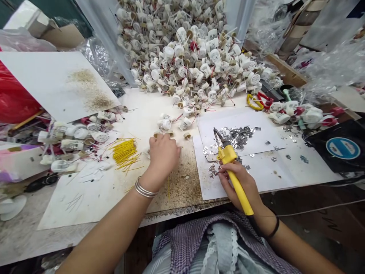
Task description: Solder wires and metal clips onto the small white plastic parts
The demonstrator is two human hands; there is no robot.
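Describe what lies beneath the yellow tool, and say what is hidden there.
Around the outline of the yellow tool, small metal parts show on white sheets beneath. Whatever its body directly covers cannot be seen.

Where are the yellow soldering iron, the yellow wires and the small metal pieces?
Yellow soldering iron (238, 185): head view, on the middle of its yellow handle.
Yellow wires (124, 153): head view, on the middle of the bundle.
Small metal pieces (241, 137): head view, on the dense part of the pile.
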